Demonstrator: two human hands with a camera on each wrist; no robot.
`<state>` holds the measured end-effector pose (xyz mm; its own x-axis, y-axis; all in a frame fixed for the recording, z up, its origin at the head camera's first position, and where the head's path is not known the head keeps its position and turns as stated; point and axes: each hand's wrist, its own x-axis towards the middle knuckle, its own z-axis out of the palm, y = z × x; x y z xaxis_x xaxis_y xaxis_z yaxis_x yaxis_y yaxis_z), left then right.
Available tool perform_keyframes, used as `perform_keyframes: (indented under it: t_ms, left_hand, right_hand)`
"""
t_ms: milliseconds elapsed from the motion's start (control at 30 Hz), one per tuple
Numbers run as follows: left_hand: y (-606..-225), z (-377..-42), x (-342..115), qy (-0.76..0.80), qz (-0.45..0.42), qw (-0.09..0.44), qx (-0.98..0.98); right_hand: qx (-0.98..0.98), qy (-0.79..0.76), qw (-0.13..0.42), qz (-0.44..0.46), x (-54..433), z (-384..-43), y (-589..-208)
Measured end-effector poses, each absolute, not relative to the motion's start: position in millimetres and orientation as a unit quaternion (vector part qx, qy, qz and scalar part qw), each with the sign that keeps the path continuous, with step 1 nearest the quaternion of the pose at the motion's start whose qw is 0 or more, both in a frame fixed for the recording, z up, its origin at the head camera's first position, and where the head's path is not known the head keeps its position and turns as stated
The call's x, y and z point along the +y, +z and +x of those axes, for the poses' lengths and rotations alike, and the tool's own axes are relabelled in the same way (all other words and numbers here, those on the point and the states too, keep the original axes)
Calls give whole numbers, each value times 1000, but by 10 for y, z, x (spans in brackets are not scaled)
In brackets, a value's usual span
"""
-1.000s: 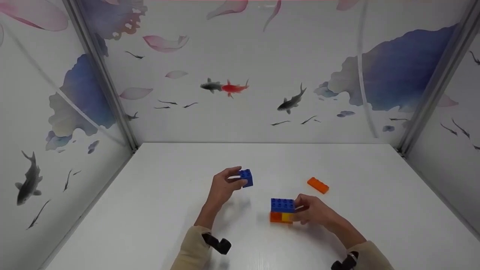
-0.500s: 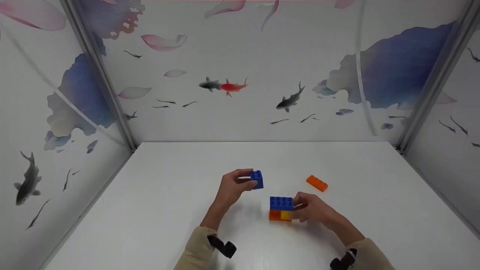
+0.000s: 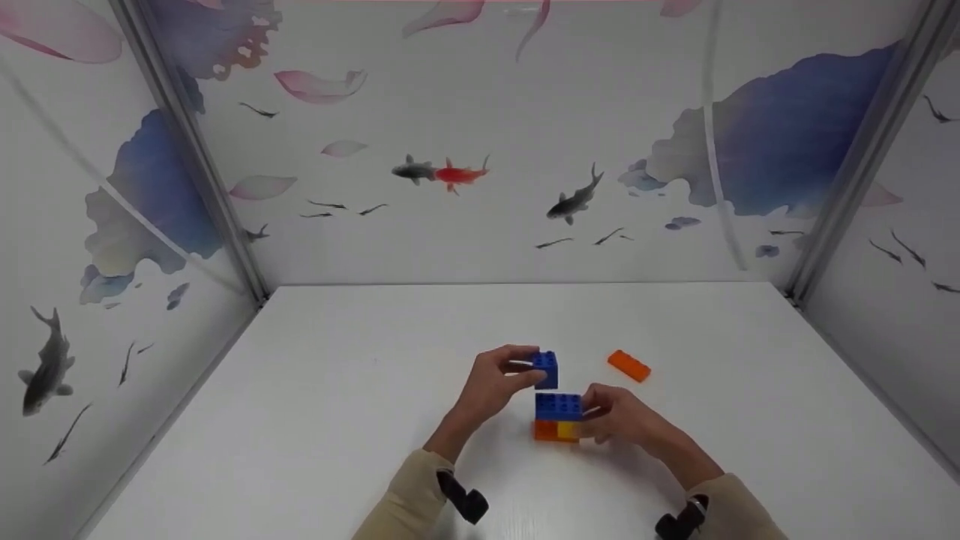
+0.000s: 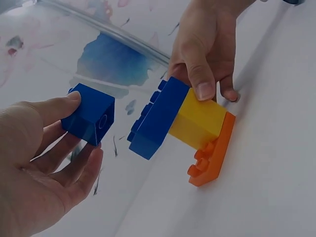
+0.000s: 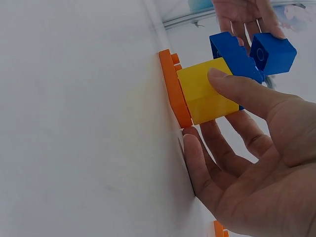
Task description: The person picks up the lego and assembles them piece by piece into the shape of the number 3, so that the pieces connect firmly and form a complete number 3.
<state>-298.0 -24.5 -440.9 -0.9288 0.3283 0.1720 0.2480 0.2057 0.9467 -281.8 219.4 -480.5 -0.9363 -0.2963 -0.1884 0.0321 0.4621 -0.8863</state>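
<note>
My left hand [image 3: 491,382] pinches a small blue brick [image 4: 90,114] between thumb and fingers, just above and behind the stack in the head view. The stack has an orange base plate [image 4: 212,153], a yellow brick [image 4: 200,118] on one end of it, and a longer blue brick [image 4: 159,118] on top, jutting out over the bare studs. My right hand [image 3: 630,420] grips the stack at its right side, the thumb against the yellow brick [image 5: 207,91]. A gap shows between the small blue brick and the stack's top studs in the left wrist view.
A loose orange plate [image 3: 629,365] lies on the white table [image 3: 360,360] behind my right hand. Printed white panels [image 3: 465,247] enclose the table at the back and both sides, with metal posts at the rear corners.
My left hand has carried the small blue brick rightward, from the left of the stack to over its far side. The right hand stays at the stack.
</note>
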Motion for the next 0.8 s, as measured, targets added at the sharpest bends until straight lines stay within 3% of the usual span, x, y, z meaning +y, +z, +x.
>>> perform_keyframes:
  t_ms: [800]
  left_hand:
    - [-4582,-2917,-12,605,210,84,764]
  right_hand:
    - [840,-511,161,-81,2184,-2831,-4800]
